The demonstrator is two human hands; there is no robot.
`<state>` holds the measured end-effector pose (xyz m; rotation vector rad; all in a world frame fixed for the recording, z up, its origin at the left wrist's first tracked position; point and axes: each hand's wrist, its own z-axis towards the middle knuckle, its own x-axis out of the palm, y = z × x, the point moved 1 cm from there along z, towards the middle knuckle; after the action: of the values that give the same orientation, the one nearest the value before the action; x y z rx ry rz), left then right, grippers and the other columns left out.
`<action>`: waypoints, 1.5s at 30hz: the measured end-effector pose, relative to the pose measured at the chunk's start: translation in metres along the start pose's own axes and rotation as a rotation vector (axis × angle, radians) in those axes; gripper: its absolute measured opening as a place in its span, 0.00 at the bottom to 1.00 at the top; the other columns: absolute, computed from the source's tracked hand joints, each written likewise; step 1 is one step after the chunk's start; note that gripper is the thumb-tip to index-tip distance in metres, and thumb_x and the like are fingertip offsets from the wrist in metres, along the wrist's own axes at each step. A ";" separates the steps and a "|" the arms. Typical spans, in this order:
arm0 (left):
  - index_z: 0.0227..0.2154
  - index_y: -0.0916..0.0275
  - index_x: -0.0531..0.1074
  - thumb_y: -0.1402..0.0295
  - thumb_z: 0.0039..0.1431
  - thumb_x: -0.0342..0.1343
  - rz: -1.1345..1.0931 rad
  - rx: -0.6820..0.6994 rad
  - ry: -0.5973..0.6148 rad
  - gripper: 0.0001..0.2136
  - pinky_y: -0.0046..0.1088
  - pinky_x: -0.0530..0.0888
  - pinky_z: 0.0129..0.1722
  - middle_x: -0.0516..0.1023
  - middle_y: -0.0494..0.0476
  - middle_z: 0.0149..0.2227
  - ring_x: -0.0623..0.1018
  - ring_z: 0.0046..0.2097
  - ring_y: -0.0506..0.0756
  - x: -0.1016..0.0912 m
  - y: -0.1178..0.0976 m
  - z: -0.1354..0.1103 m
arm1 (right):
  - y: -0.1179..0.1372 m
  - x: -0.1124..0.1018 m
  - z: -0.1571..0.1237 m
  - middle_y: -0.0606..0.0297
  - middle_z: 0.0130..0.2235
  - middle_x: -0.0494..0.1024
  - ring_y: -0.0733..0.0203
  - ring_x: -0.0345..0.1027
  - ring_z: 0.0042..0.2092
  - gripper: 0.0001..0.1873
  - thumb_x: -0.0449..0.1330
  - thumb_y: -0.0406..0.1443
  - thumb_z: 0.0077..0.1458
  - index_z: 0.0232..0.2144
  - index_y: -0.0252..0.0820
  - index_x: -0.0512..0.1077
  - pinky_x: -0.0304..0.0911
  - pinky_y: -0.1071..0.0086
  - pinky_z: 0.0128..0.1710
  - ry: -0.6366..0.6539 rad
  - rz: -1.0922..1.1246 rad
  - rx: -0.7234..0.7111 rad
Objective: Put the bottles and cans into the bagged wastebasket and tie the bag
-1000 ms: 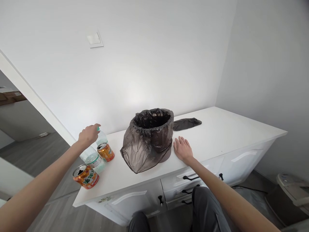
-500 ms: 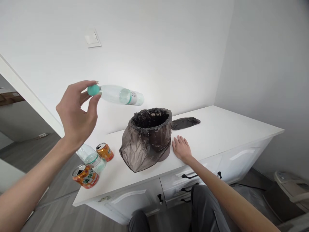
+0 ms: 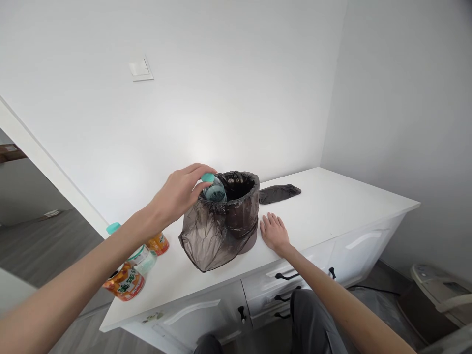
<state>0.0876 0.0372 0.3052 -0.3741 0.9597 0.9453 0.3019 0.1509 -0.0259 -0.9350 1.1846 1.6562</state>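
Note:
My left hand [image 3: 177, 194] pinches the teal cap end of a clear plastic bottle [image 3: 215, 191]. The bottle points down into the mouth of a small bin lined with a dark grey bag [image 3: 221, 221], and its lower part is hidden inside. My right hand [image 3: 273, 232] lies flat and open on the white counter [image 3: 332, 206], just right of the bin's base. Behind my left forearm stand a second clear bottle with a teal cap [image 3: 142, 253] and two orange cans, one near [image 3: 123, 282] and one farther back [image 3: 159, 243].
A folded dark bag [image 3: 278, 193] lies on the counter behind the bin. White drawers with black handles [image 3: 291, 275] sit below the counter edge. A light switch [image 3: 140, 70] is on the wall. A grey appliance [image 3: 438, 290] stands on the floor at right.
My left hand lifted the bottle from beside the cans, swung it up and right, then lowered it bottom-first into the bin's mouth. My right hand stayed flat on the counter.

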 end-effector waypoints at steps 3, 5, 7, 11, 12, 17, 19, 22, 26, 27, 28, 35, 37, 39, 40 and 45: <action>0.50 0.56 0.78 0.56 0.70 0.49 -0.067 -0.005 0.121 0.17 0.38 0.77 0.51 0.83 0.57 0.52 0.82 0.48 0.61 0.012 0.013 0.008 | -0.001 0.003 0.002 0.47 0.72 0.60 0.46 0.49 0.74 0.31 0.38 0.42 0.74 0.68 0.33 0.65 0.39 0.54 0.72 -0.007 0.001 -0.004; 0.48 0.56 0.80 0.54 0.67 0.53 -0.105 -0.039 0.177 0.17 0.37 0.77 0.49 0.85 0.55 0.49 0.83 0.46 0.61 0.021 0.022 0.012 | -0.002 0.006 0.003 0.48 0.72 0.60 0.46 0.49 0.74 0.32 0.38 0.42 0.74 0.68 0.33 0.65 0.39 0.53 0.72 -0.003 -0.002 -0.004; 0.47 0.55 0.81 0.52 0.63 0.57 -0.152 -0.096 0.226 0.17 0.36 0.78 0.46 0.86 0.54 0.45 0.84 0.44 0.61 0.029 0.030 0.015 | -0.003 0.007 0.004 0.48 0.73 0.60 0.46 0.48 0.74 0.32 0.38 0.43 0.74 0.68 0.33 0.65 0.40 0.54 0.72 -0.002 -0.009 -0.004; 0.45 0.55 0.83 0.53 0.56 0.64 -0.211 -0.164 0.329 0.17 0.34 0.79 0.45 0.87 0.53 0.41 0.85 0.43 0.61 0.043 0.040 0.022 | -0.002 0.005 0.003 0.49 0.73 0.60 0.46 0.48 0.74 0.32 0.37 0.43 0.74 0.68 0.33 0.65 0.40 0.54 0.73 0.001 -0.014 -0.001; 0.44 0.54 0.84 0.53 0.55 0.64 -0.205 -0.160 0.351 0.17 0.34 0.79 0.46 0.87 0.52 0.41 0.85 0.44 0.61 0.045 0.041 0.024 | -0.001 0.003 0.003 0.49 0.73 0.60 0.46 0.48 0.74 0.32 0.37 0.43 0.74 0.68 0.33 0.65 0.40 0.54 0.73 0.004 -0.012 -0.002; 0.39 0.52 0.86 0.51 0.51 0.65 -0.168 -0.129 0.441 0.16 0.32 0.77 0.48 0.87 0.50 0.46 0.84 0.48 0.61 0.058 0.051 0.034 | 0.001 0.000 0.003 0.49 0.73 0.59 0.46 0.48 0.74 0.33 0.37 0.43 0.74 0.68 0.32 0.65 0.41 0.54 0.72 0.015 -0.007 0.001; 0.40 0.50 0.86 0.49 0.52 0.64 -0.212 -0.136 0.498 0.17 0.30 0.77 0.48 0.87 0.48 0.47 0.84 0.49 0.60 0.063 0.057 0.036 | 0.000 0.000 0.003 0.50 0.73 0.59 0.46 0.49 0.74 0.32 0.37 0.43 0.74 0.68 0.33 0.65 0.41 0.54 0.72 0.011 -0.012 0.002; 0.39 0.46 0.86 0.44 0.57 0.59 -0.265 -0.166 0.567 0.18 0.29 0.76 0.51 0.87 0.46 0.47 0.84 0.48 0.59 0.068 0.065 0.034 | 0.000 0.002 0.004 0.51 0.73 0.60 0.46 0.49 0.74 0.32 0.37 0.43 0.74 0.68 0.34 0.65 0.42 0.54 0.72 0.001 -0.023 0.003; 0.41 0.48 0.85 0.41 0.63 0.52 -0.313 -0.242 0.481 0.22 0.34 0.71 0.60 0.83 0.47 0.55 0.80 0.56 0.61 0.069 0.066 0.026 | 0.000 0.001 0.004 0.49 0.72 0.60 0.46 0.49 0.74 0.32 0.38 0.43 0.74 0.68 0.33 0.66 0.42 0.54 0.72 -0.001 -0.015 0.001; 0.44 0.48 0.84 0.41 0.64 0.51 -0.336 -0.258 0.437 0.23 0.36 0.68 0.64 0.80 0.48 0.59 0.78 0.60 0.62 0.069 0.065 0.024 | 0.000 0.001 0.003 0.50 0.72 0.60 0.46 0.49 0.74 0.32 0.38 0.43 0.74 0.68 0.33 0.66 0.42 0.54 0.72 0.000 -0.015 0.000; 0.48 0.49 0.83 0.40 0.65 0.51 -0.369 -0.275 0.391 0.24 0.38 0.65 0.66 0.77 0.48 0.63 0.75 0.63 0.62 0.070 0.064 0.021 | 0.001 0.000 0.003 0.50 0.72 0.60 0.46 0.49 0.74 0.32 0.38 0.43 0.74 0.68 0.33 0.65 0.42 0.54 0.72 0.000 -0.017 -0.001; 0.64 0.58 0.69 0.37 0.68 0.40 -0.689 -0.662 0.078 0.36 0.39 0.71 0.64 0.71 0.61 0.67 0.73 0.66 0.62 0.092 0.058 -0.008 | 0.005 -0.007 0.000 0.50 0.73 0.60 0.46 0.49 0.74 0.31 0.38 0.42 0.74 0.68 0.33 0.65 0.41 0.55 0.72 0.033 -0.019 0.011; 0.63 0.58 0.70 0.36 0.68 0.33 -0.780 -0.727 0.114 0.38 0.38 0.74 0.61 0.75 0.60 0.65 0.76 0.63 0.62 0.100 0.061 -0.020 | 0.006 -0.008 -0.001 0.50 0.73 0.60 0.46 0.49 0.74 0.31 0.38 0.42 0.74 0.68 0.33 0.65 0.41 0.55 0.72 0.032 -0.018 0.010; 0.61 0.57 0.72 0.35 0.67 0.27 -0.805 -0.712 0.214 0.41 0.38 0.75 0.59 0.78 0.60 0.62 0.78 0.61 0.62 0.105 0.069 -0.033 | 0.006 -0.008 -0.001 0.49 0.72 0.60 0.46 0.50 0.74 0.31 0.39 0.41 0.74 0.68 0.34 0.65 0.42 0.55 0.72 0.033 -0.017 0.011; 0.61 0.57 0.73 0.35 0.67 0.26 -0.767 -0.698 0.240 0.42 0.40 0.75 0.59 0.78 0.60 0.61 0.78 0.61 0.63 0.105 0.074 -0.040 | 0.006 -0.008 -0.002 0.49 0.72 0.60 0.47 0.50 0.74 0.30 0.39 0.41 0.74 0.68 0.34 0.65 0.42 0.55 0.72 0.032 -0.015 0.012; 0.65 0.59 0.68 0.39 0.70 0.31 -0.280 -0.620 0.056 0.38 0.48 0.67 0.65 0.75 0.62 0.64 0.72 0.66 0.67 0.069 0.102 -0.078 | 0.005 -0.006 -0.004 0.49 0.72 0.61 0.47 0.50 0.73 0.30 0.40 0.41 0.74 0.67 0.34 0.66 0.41 0.55 0.72 0.025 -0.005 0.008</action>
<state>-0.0204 0.0795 0.2174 -1.0346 0.6233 0.9617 0.2990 0.1446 -0.0202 -0.9560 1.2041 1.6387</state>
